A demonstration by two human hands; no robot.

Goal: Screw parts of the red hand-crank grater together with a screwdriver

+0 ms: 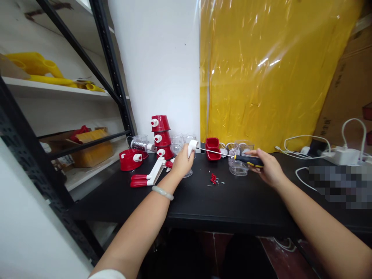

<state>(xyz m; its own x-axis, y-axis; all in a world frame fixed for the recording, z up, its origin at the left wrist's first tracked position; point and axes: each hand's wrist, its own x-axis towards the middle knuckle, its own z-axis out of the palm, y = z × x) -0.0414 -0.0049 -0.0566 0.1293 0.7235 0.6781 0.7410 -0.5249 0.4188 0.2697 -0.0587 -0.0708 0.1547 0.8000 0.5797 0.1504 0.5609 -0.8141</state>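
Observation:
My left hand (182,162) is closed around a white part (192,146) above the middle of the black table. My right hand (269,167) grips the black and yellow handle of a screwdriver (248,160). Its long shaft points left, and the tip reaches the white part; the exact contact is too small to tell. Below, small red pieces (213,178) and several screws (222,182) lie on the table. White crank handles with red grips (139,180) rest to the left of my left hand.
Stacked red housings (161,138) stand at the back left, beside a red base (128,161) and a metal drum (141,145). Red trays (213,148) and clear plastic parts (238,168) sit behind the screws. A white power adapter (345,155) with cables is at right; a shelf rack (112,62) stands left.

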